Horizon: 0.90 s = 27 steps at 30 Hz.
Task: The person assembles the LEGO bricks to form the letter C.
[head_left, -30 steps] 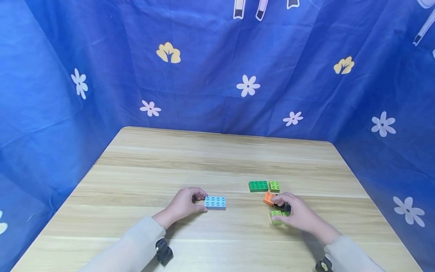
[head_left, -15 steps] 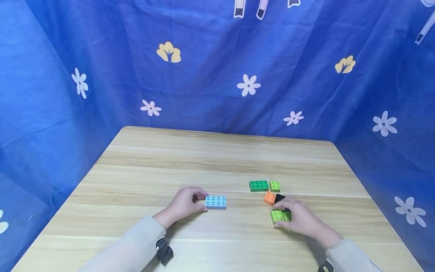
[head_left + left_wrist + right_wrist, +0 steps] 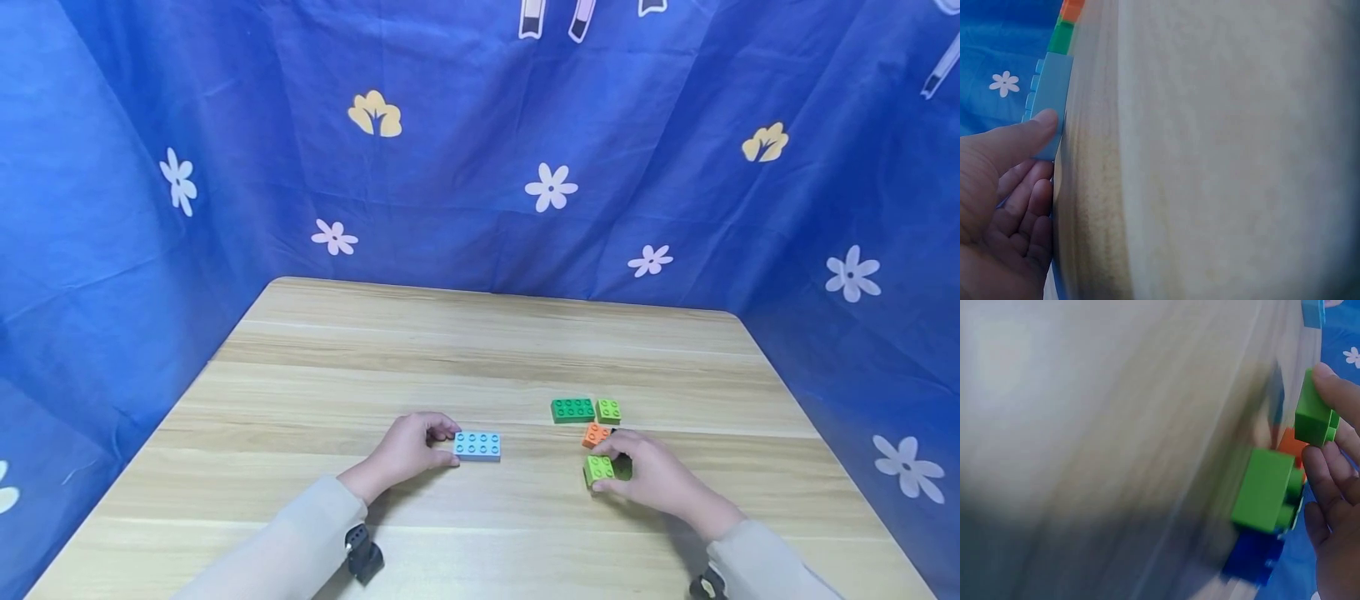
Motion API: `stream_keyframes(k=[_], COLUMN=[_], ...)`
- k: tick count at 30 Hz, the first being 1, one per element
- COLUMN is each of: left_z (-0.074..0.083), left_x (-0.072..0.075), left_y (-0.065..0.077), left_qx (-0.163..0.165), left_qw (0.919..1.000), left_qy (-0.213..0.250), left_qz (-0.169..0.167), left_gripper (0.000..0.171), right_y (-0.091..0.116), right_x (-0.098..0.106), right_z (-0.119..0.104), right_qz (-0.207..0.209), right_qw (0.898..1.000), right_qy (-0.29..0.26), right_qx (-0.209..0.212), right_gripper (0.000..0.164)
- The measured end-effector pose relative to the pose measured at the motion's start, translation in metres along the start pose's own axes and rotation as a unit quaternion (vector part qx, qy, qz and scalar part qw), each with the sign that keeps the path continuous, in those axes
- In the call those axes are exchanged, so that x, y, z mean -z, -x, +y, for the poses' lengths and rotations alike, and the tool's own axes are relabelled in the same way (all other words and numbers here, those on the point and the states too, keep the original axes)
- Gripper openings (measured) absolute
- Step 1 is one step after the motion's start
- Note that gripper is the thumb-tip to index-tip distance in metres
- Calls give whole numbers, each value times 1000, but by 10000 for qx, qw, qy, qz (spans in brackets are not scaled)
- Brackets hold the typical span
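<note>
My left hand (image 3: 408,446) grips the left end of a light blue toy building brick (image 3: 477,447) with two rows of studs, its thumb along the near side in the left wrist view. My right hand (image 3: 654,475) pinches a small lime green brick (image 3: 599,469) between thumb and fingers; in the right wrist view this brick shows close above the tabletop. Behind it lies an orange brick (image 3: 595,435), partly covered by the fingers. Under the right hand, seen in the right wrist view, are a second lime green brick (image 3: 1263,490) and a dark blue brick (image 3: 1254,556).
Beyond the orange brick, a dark green brick (image 3: 573,410) lies beside another small lime green brick (image 3: 608,410). The wooden table (image 3: 480,350) ends at a blue patterned curtain (image 3: 450,183) around the back and sides.
My right hand has taken hold of the lime green brick and moved it left, away from the matching brick beside it. My left hand stays on the light blue brick.
</note>
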State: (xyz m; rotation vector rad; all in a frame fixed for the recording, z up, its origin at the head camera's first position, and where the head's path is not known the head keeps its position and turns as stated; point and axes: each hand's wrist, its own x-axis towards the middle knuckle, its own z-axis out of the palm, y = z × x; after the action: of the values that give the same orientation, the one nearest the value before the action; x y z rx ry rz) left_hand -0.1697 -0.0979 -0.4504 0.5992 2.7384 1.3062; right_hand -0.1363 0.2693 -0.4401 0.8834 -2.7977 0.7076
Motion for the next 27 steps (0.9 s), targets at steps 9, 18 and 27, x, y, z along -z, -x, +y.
stream_keyframes(k=[9, 18, 27], left_z=[0, -1, -1], left_x=[1, 0, 0], left_y=[1, 2, 2], left_qx=[-33, -62, -104], left_qw=[10000, 10000, 9999], left_qy=[-1, -1, 51], left_qz=[-6, 2, -17], left_gripper=[34, 34, 33], right_y=[-27, -55, -79], right_x=[-11, -29, -47], right_z=[-20, -45, -67], right_qz=[-267, -469, -369], right_qw=[9986, 9965, 9952], right_qy=[-453, -671, -842], right_qx=[-56, 144, 340], right_gripper=[38, 40, 40])
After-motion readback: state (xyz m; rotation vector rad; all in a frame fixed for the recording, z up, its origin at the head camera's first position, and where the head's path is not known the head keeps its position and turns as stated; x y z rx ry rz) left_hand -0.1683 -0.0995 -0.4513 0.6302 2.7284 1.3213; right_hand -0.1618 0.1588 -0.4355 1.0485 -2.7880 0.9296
